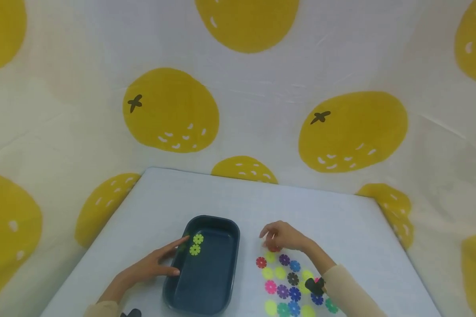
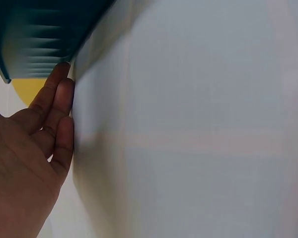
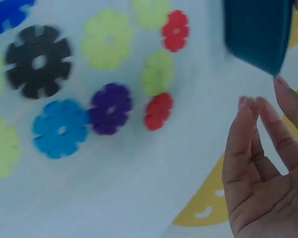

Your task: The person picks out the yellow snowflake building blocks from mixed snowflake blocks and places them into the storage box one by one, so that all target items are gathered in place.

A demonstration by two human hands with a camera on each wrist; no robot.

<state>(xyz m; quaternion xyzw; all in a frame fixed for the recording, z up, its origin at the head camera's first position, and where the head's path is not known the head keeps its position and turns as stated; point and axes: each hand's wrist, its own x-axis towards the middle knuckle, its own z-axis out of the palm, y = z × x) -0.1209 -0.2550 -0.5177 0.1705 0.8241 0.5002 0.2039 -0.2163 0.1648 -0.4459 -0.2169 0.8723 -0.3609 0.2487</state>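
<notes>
My left hand (image 1: 150,266) rests against the left side of a dark blue tray (image 1: 206,281), index finger and thumb stretched to its rim. In the left wrist view, straight fingers (image 2: 52,99) reach the tray's outer wall. Two yellow-green notched plastic discs (image 1: 195,250) lie inside the tray. My right hand (image 1: 286,236) hovers at the far end of the loose discs, fingers loosely bent and holding nothing. In the right wrist view, a red disc (image 3: 159,111), a purple disc (image 3: 110,109) and a light blue disc (image 3: 61,129) lie nearest it.
Several notched discs in pink, black, green, blue and yellow spread over the white table (image 1: 174,189) right of the tray, among them a pink disc (image 1: 270,287) and a black disc (image 1: 293,278). A cloth with yellow fruit (image 1: 170,110) hangs behind the table.
</notes>
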